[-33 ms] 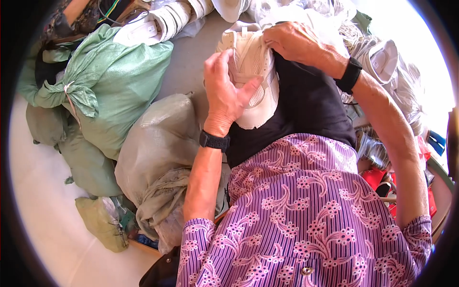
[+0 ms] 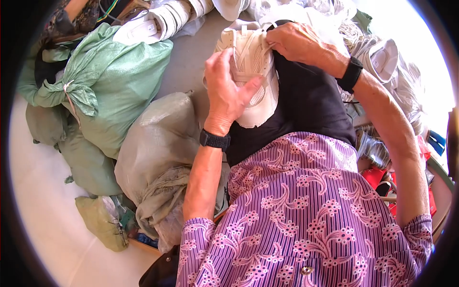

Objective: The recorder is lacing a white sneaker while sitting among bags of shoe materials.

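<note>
A cream mesh shoe (image 2: 258, 111) rests on my lap, its rounded toe pointing toward me. Pale shoelace (image 2: 247, 49) crosses its upper part between the eyelet rows. My left hand (image 2: 228, 91) grips the shoe from its left side, the thumb lying across the front and the fingers along the far left edge. At the right eyelet row, my right hand (image 2: 303, 45) is closed in a pinch on the lace; its fingertips partly hide the held piece.
At the left lie a tied green sack (image 2: 129, 71) and a greyish sack (image 2: 162, 129). Stacked white shoes (image 2: 167, 21) stand at the far left. More pale shoes (image 2: 382, 60) and a bundle of laces (image 2: 351, 36) are at the right, with red items (image 2: 374, 177) below them.
My right hand has shifted very slightly at the eyelet edge. The left hand and the shoe stay almost the same.
</note>
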